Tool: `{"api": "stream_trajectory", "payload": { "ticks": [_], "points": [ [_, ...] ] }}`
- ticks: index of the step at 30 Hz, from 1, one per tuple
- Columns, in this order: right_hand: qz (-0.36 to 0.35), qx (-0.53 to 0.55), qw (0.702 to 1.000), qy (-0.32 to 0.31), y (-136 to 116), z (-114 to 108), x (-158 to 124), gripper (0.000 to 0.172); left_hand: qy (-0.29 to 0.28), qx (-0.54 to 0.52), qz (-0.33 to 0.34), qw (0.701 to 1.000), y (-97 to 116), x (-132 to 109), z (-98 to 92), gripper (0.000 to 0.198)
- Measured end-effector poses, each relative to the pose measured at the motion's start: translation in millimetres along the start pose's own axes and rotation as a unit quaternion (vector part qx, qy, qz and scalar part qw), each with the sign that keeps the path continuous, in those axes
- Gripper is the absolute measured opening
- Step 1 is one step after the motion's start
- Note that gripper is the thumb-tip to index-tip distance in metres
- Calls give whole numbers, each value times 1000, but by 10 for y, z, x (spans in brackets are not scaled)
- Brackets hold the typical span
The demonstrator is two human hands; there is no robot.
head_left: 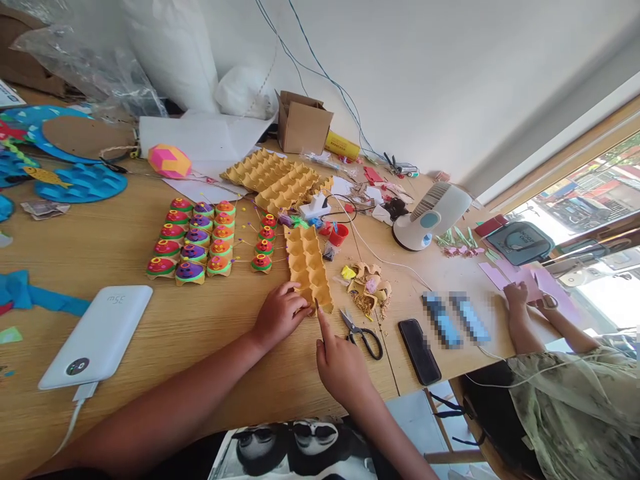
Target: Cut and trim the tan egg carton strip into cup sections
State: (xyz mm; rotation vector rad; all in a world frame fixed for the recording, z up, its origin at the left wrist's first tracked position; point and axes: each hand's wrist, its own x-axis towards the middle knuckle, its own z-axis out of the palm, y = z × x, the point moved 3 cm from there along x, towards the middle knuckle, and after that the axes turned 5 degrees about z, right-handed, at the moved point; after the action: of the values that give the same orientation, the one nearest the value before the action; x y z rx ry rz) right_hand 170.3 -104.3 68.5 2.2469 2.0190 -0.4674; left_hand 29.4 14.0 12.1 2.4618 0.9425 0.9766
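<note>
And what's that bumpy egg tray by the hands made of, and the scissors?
The egg tray looks like molded paper pulp: tan, dull, with rough edges. The scissors seem metal, with grayish, slightly shiny blades; the black handles could be plastic-coated or painted.

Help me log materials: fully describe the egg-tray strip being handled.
The egg-tray strip is plain ochre, seemingly moulded pulp, with two rows of cups. It lies on the table, lengthwise away from the person, right of the red cups. The left hand touches its near end; a dark tool in the right hand apparently meets it.
</note>
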Motion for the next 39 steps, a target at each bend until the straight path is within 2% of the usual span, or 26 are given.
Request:
{"api": "stream_trajectory", "payload": {
  "ticks": [9,16,22,29,36,39],
  "points": [
    [13,0,1000,-11,-40,2,60,62,-2,-42,6,999,-42,4,53,15],
    [17,10,999,-32,17,10,-61,62,4,-68,0,998,-41,0,67,10],
    [20,16,1000,-17,-27,-4,77,61,6,-73,5,997,-38,8,48,15],
    [13,21,999,-32,23,12,-65,62,6,-75,-1,997,-38,9,50,10],
    [20,17,999,-25,-34,-42,121,64,-2,-72,-3,997,-47,10,59,15],
    [15,11,999,-27,-20,-47,79,63,-7,-66,-10,998,-29,15,51,15]
  ]
}}
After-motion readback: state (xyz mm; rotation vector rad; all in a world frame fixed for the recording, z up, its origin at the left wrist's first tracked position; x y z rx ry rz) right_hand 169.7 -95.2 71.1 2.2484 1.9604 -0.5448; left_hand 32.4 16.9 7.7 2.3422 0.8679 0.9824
